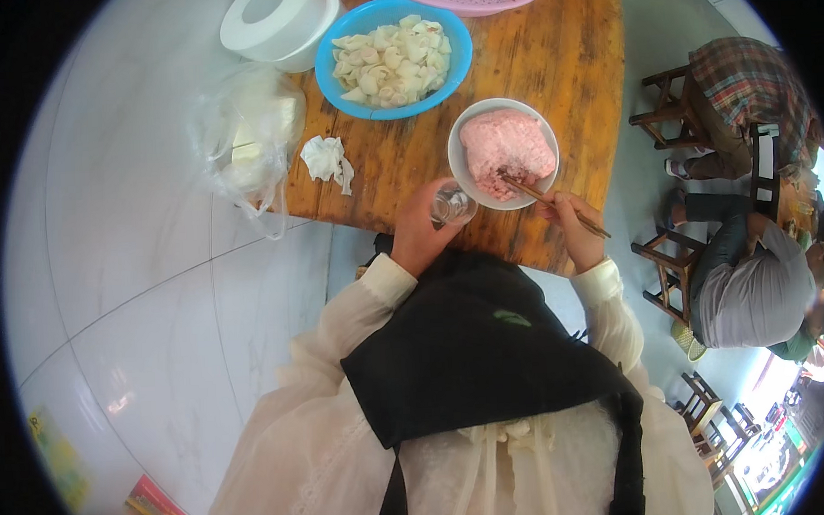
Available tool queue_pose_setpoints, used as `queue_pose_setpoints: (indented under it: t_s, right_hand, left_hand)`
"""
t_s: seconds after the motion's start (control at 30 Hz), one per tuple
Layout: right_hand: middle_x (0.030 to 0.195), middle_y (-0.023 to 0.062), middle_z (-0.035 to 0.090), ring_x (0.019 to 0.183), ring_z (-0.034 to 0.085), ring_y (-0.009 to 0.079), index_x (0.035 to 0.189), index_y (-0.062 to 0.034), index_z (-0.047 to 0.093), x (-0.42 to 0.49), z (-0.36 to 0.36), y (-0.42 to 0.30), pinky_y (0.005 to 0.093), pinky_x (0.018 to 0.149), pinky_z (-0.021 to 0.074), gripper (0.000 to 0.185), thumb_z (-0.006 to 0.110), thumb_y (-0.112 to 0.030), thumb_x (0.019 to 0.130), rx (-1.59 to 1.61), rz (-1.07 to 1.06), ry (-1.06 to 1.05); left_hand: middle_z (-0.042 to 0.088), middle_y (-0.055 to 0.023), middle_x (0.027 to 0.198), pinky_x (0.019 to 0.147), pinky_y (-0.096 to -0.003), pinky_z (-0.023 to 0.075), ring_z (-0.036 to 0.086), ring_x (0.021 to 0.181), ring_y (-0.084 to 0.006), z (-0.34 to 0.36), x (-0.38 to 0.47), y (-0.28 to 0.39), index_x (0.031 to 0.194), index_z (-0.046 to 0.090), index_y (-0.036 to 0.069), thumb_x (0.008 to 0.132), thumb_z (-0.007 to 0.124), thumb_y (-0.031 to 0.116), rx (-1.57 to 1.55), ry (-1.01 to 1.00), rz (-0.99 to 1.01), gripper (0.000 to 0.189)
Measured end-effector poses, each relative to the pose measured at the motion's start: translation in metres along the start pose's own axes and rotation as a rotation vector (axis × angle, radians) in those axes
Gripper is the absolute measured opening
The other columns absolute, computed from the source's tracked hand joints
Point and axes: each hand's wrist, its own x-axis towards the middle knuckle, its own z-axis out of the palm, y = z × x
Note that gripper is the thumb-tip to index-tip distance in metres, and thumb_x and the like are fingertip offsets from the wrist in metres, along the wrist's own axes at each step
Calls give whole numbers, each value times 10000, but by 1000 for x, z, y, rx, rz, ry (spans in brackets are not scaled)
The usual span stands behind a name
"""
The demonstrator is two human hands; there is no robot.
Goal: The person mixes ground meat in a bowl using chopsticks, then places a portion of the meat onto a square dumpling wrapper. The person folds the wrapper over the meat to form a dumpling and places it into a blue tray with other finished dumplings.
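Observation:
My left hand (416, 223) is wrapped around a small clear glass (454, 204), tilted beside the near left rim of a white bowl (455, 157). Pink minced meat (507, 142) is heaped in that bowl. Wooden chopsticks (553, 203) are pinched in my right hand (578, 230), with their tips in a loosened patch at the near side of the meat. Whether the glass holds liquid is hard to tell.
Folded wontons (395, 64) fill a blue plastic basket (325, 76). Around it are a pink basket (475, 9), white round containers (295, 30), a crumpled tissue (327, 162) and a plastic bag (245, 144) holding pale blocks. Seated people (753, 286) and wooden stools (671, 269) are at right.

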Motion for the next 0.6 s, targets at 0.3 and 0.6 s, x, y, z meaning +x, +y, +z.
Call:
queue_pose_setpoints:
  t_s: [0.3,0.6]
  right_hand:
    - [927,104,672,833,662,169,1042,59,648,-5,-4,21,276,780,532,254,535,-155,966,-115,-72,-1]
    - [902,124,679,770,662,166,1021,57,648,4,-30,11,277,740,537,276,530,-188,973,-191,-87,-83]
  left_hand:
    - [604,-131,1153,951,-405,410,544,1099,-320,-20,-2,-17,1180,567,60,735,757,206,-4,170,-30,506]
    - [579,-108,1215,967,-349,414,540,1138,-244,-58,-2,-43,1218,526,51,741,735,125,-84,414,-192,526]
